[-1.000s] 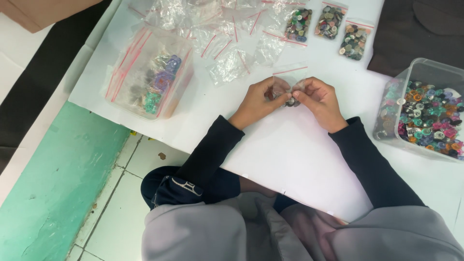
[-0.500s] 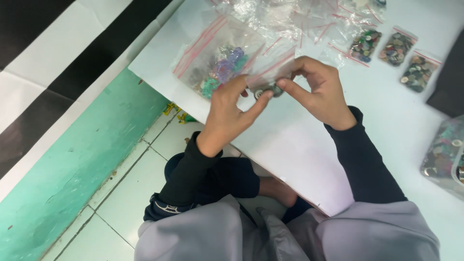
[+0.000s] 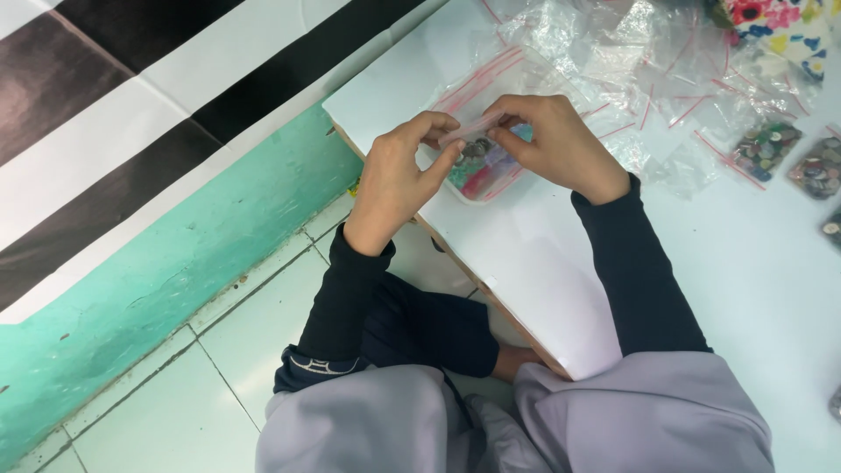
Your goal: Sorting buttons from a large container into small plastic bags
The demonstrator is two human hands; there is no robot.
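My left hand (image 3: 399,180) and my right hand (image 3: 552,140) pinch a small clear zip bag (image 3: 471,140) between their fingertips, over the near left corner of a white table (image 3: 543,263). The bag has a red-striped top and holds small coloured pieces. Right behind it lies a larger clear bag of coloured pieces (image 3: 482,171), partly hidden by my fingers. Both arms wear dark sleeves.
A heap of empty clear zip bags (image 3: 631,61) lies at the back of the table. Filled small bags (image 3: 766,149) rest at the right. Left of the table are a green painted strip (image 3: 175,263), white floor tiles and a black-and-white striped surface. My grey-clad lap fills the bottom.
The view has swung right to left, so the table now sits further right. Both hands stay together on the small bag; the tub of pieces at the right is out of view.
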